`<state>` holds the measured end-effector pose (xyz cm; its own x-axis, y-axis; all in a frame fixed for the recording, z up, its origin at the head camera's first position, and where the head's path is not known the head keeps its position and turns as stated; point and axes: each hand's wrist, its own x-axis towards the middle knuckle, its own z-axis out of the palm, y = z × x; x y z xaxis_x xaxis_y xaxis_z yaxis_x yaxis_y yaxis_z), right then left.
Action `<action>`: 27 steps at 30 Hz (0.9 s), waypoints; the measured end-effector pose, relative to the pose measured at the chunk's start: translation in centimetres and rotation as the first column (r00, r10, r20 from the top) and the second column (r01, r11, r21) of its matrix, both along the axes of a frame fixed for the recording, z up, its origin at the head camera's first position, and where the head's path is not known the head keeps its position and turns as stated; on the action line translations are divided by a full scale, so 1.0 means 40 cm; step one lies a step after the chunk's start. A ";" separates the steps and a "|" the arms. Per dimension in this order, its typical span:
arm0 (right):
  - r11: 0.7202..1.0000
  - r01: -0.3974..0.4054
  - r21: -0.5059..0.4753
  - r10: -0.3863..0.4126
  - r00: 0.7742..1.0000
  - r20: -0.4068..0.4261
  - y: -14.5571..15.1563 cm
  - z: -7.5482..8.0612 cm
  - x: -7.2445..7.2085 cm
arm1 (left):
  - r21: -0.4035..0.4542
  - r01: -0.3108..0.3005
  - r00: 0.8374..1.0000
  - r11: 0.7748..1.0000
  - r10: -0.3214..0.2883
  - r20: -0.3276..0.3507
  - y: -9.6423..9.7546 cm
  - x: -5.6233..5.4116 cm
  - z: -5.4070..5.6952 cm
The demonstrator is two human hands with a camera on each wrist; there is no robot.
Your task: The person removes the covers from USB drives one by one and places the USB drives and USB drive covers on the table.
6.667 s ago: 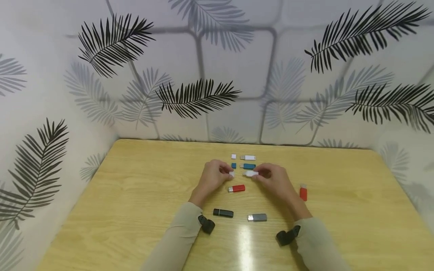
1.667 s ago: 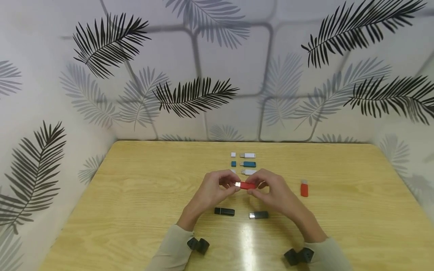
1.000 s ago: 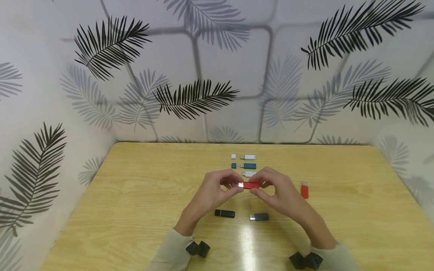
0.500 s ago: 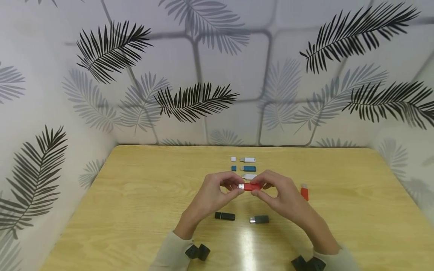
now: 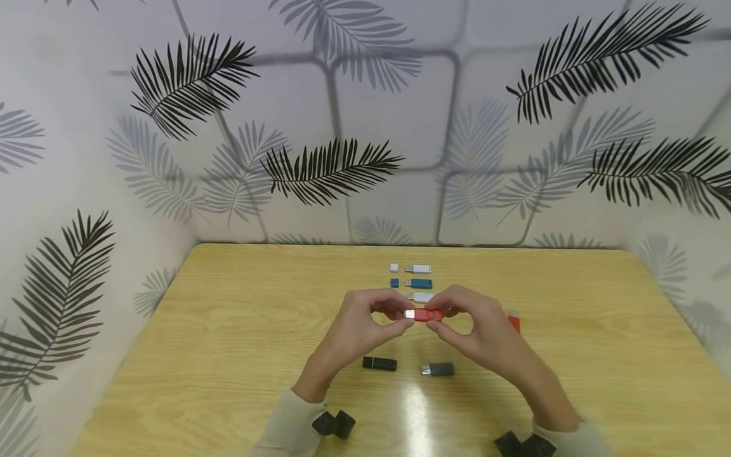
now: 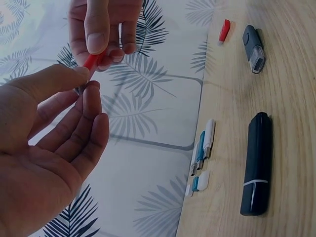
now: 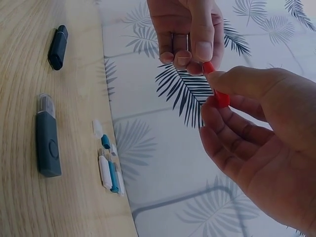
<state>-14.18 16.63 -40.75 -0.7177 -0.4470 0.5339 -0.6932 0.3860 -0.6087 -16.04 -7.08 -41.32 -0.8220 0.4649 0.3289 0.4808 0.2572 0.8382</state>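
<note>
In the head view, the left hand [image 5: 354, 327] pinches the silver end of a red USB stick [image 5: 422, 315], and the right hand [image 5: 485, 330] pinches its red body, the fingertips close together. A round mark shows on that body; any lettering is too small to make out. Beyond the hands lie a small white cap [image 5: 394, 268], a blue cap [image 5: 395, 283], an upper white stick [image 5: 422, 269], a blue stick [image 5: 421, 284] and a lower white stick [image 5: 421, 297]. A second red stick [image 5: 514, 322] is partly hidden behind the right forearm. Nearer the person are a black stick [image 5: 379, 364] and a grey stick [image 5: 438, 369]. The right sleeve [image 5: 577, 441] is cut off. The tabletop [image 5: 240, 330] spreads to either side of the hands, its far edge meeting the patterned wall [image 5: 400, 127].

In the left wrist view, the left fingers cover most of the silver end. A third cap [image 6: 203, 179], white, shows beside the blue one.

In the right wrist view, the right thumb and fingertips grip the red body; the left hand is cut off at the top.
</note>
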 end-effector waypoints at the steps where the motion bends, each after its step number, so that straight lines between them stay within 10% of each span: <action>1: 1.000 -0.003 -0.004 0.003 1.000 -0.002 0.001 0.003 0.001 | 0.010 0.007 1.000 1.000 -0.007 0.002 0.000 -0.001 0.000; 27: 0.995 -0.095 -0.045 0.094 0.995 -0.017 0.004 0.018 -0.001 | 0.071 0.052 0.999 0.996 -0.053 0.014 -0.017 0.005 0.020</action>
